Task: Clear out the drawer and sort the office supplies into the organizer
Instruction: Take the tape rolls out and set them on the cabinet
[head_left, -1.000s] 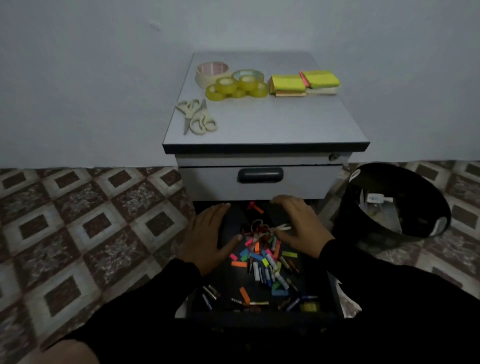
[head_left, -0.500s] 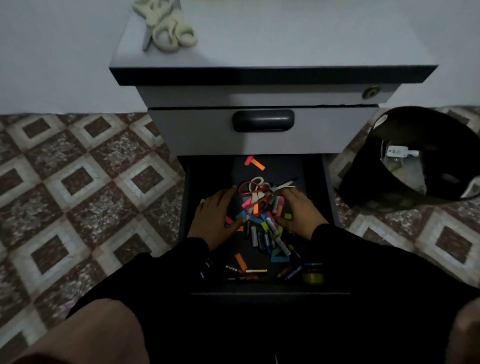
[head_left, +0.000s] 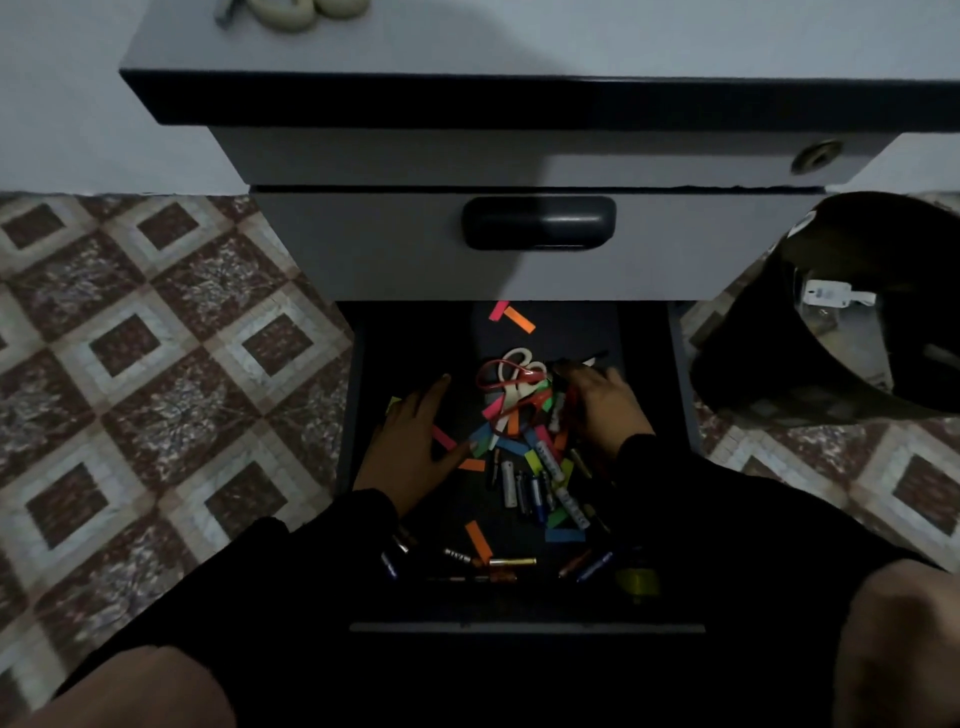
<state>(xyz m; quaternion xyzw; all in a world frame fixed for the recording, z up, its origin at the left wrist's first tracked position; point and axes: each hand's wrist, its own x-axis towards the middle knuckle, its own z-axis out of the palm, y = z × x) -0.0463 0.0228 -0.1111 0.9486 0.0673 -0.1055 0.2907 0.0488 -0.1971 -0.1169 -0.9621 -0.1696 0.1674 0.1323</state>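
The bottom drawer (head_left: 524, 627) of the grey cabinet is pulled out below me. Its dark floor holds a heap of coloured paper strips (head_left: 511, 317), several batteries (head_left: 511, 486) and red and white scissors (head_left: 506, 374). My left hand (head_left: 413, 441) lies flat on the drawer floor left of the heap, fingers straight. My right hand (head_left: 602, 405) rests on the heap's right side, fingers bent over the clutter; what it holds is hidden.
A black bin (head_left: 841, 306) stands on the tiled floor to the right. The shut upper drawer with a dark handle (head_left: 537, 222) hangs over the back of the open one. Scissor handles (head_left: 291, 10) lie on the cabinet top.
My head has come closer and lower, so the cabinet top has slid out of view. Both hands have moved deeper into the drawer and closed in on the heap.
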